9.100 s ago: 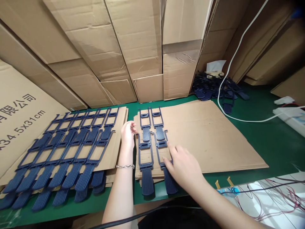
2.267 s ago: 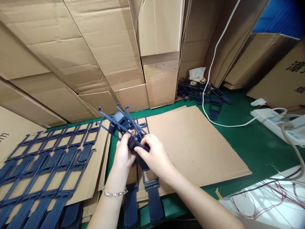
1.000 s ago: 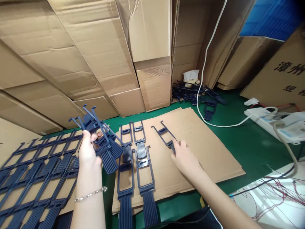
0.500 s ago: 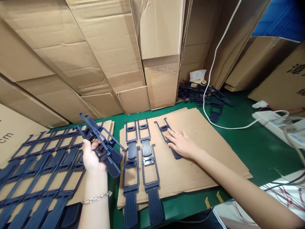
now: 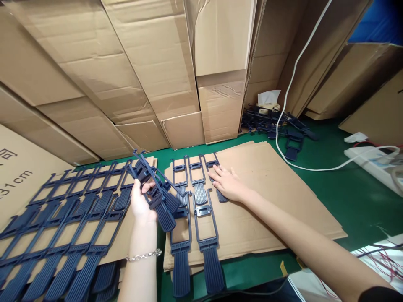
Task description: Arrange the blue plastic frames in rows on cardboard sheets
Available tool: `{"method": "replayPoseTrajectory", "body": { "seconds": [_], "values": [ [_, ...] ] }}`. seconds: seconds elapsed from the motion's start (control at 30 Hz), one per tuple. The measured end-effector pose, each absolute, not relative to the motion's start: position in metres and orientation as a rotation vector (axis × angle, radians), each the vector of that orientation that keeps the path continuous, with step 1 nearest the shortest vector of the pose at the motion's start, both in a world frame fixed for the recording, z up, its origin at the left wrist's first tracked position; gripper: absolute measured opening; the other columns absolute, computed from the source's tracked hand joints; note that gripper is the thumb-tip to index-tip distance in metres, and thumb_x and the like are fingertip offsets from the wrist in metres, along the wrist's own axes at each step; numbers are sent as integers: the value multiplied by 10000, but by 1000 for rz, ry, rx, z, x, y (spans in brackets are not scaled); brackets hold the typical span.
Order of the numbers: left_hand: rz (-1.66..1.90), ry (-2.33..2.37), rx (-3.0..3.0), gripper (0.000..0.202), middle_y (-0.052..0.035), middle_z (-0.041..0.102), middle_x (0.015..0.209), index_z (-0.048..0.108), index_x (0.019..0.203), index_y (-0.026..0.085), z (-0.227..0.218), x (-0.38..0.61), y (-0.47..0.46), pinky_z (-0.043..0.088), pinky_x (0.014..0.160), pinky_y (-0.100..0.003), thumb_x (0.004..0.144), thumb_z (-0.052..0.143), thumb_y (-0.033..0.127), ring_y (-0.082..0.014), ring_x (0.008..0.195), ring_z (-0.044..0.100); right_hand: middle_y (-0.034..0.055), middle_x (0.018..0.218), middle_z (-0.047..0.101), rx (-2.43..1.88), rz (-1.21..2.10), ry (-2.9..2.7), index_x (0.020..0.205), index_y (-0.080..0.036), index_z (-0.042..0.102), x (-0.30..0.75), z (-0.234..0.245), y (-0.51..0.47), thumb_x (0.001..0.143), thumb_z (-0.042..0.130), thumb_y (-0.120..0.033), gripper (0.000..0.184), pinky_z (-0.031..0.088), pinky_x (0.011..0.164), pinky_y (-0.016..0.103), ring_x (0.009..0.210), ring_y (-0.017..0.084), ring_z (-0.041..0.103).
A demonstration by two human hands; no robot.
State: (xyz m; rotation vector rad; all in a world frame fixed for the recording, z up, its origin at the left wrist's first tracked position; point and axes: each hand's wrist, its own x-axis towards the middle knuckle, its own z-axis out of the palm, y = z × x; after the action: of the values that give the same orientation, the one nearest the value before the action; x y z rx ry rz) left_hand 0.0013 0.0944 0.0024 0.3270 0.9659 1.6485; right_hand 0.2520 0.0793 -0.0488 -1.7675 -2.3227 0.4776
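Observation:
My left hand (image 5: 143,205) is closed around several dark blue plastic brackets (image 5: 165,216), each with a slim open frame and a ribbed flat end, held tilted above the cardboard. With fingers stretched out flat, my right hand (image 5: 231,184) lies on a single bracket (image 5: 223,197) and hides its middle. That bracket lies close beside the back row on a cardboard sheet (image 5: 267,209). Matching brackets (image 5: 213,268) lie there in two rows, their ribbed ends towards me. The held bundle covers part of the left ones.
More brackets (image 5: 75,268) lie in rows on cardboard at the left. Tall cardboard boxes (image 5: 151,63) line the back. A loose pile of brackets (image 5: 264,121) lies by a tissue pack (image 5: 269,100). A white cable (image 5: 288,84) runs down towards a power strip (image 5: 368,163) at the right.
My right hand has slid its bracket left, up against the back row. My left hand still holds the bundle. The view has shifted a little to the left.

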Motion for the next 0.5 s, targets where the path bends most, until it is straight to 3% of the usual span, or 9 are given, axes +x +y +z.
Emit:
{"method": "replayPoseTrajectory", "body": {
  "seconds": [0.23,0.37,0.43,0.5],
  "values": [
    [1671,890,310,350,-7,438,485,342,470,170,3,7,91,447,478,-203,808,345,264,-118,502,523,34,1477,132,-1786,451,-2313,1379,-297,288,248,-51,81,919,192,-402,481,88,1007,614,1347,254,91],
    [1610,867,314,330,-23,482,546,351,486,164,5,13,87,440,473,-210,804,361,253,-117,500,513,50,1474,147,-1800,429,-2303,1371,-280,308,244,-45,79,919,217,-415,480,90,994,633,1341,277,105],
    [1567,852,302,350,-27,492,571,344,490,163,5,17,85,428,465,-205,819,372,279,-112,498,508,74,1443,245,-1722,330,-2245,1333,-244,380,237,-34,73,919,258,-398,458,131,1013,591,1322,268,176],
    [1549,824,305,371,-24,482,575,343,493,163,4,20,83,423,472,-199,838,368,296,-110,507,510,97,1323,426,-1564,232,-2157,1227,-194,498,225,-19,64,920,287,-363,409,262,1011,456,1230,221,341]
  ]
}}
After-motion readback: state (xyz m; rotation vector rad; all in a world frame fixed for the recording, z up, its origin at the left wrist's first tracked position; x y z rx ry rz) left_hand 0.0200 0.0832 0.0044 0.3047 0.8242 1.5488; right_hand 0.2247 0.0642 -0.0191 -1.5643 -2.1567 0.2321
